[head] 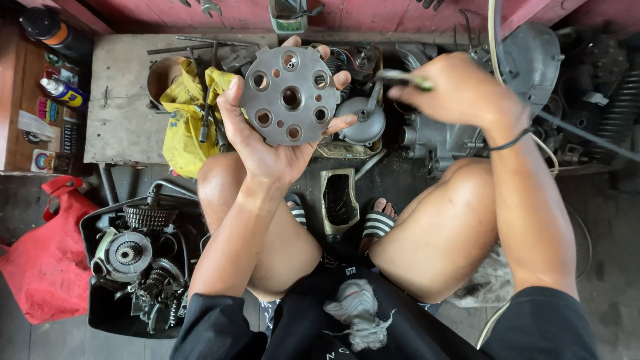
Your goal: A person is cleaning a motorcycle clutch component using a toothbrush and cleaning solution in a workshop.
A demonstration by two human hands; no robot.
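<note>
Head view, left to right: a red cloth bag [47,260] lies on the floor beside a black plastic tray [100,313] of greasy gears. A yellow rag [183,127] sits behind the left hand [267,143], which grips a round grey metal plate with holes [290,97], held upright above the knees. The right hand [460,90] is closed on a blurred thin green-handled tool [403,79], over a grey engine casing [433,137].

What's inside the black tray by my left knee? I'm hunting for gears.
The black tray holds toothed gears, a round metal housing and smaller greasy parts; anything beneath them is covered.
</note>
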